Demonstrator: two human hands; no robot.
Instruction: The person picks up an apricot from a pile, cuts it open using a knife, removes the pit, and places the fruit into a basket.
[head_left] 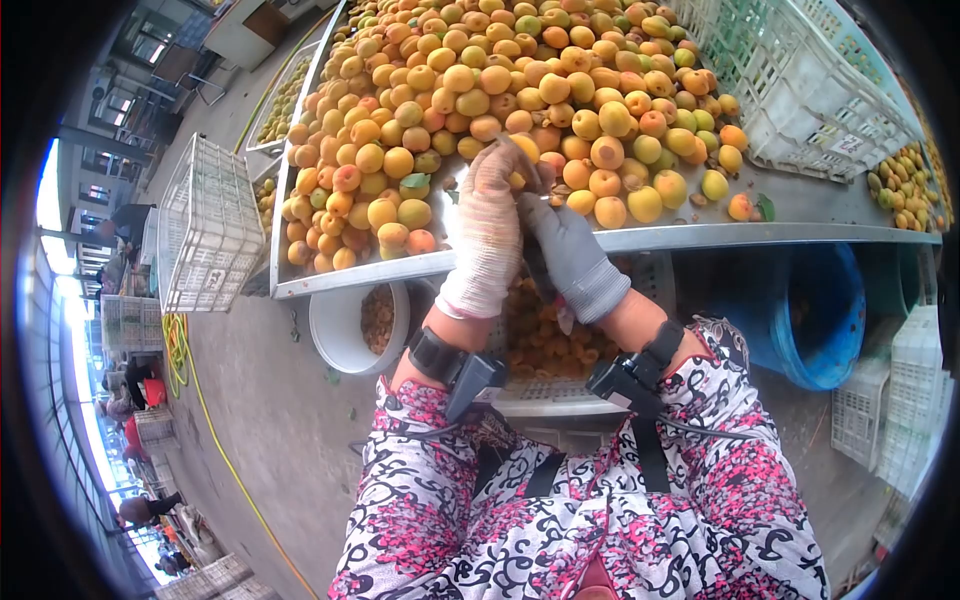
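My left hand (487, 215), in a stained white knit glove, is closed over the front edge of the metal sorting table (620, 237). Its fingers curl around an apricot (517, 181), of which only a small orange patch shows. Pressed close beside it, my right hand (567, 245) in a grey glove has its fingers bent inward. What the right fingers hold is hidden. Just beyond both hands lies a large heap of apricots (460, 80), yellow to orange, some with brown spots. Below my hands a crate (545, 395) holds opened apricot pieces (550, 340).
A white bucket (330, 335) with brown pits stands under the table at left; a blue barrel (825, 320) stands at right. White plastic crates (215, 220) (820, 100) flank the heap. A yellow hose (225, 440) crosses the floor. People work in the far left background.
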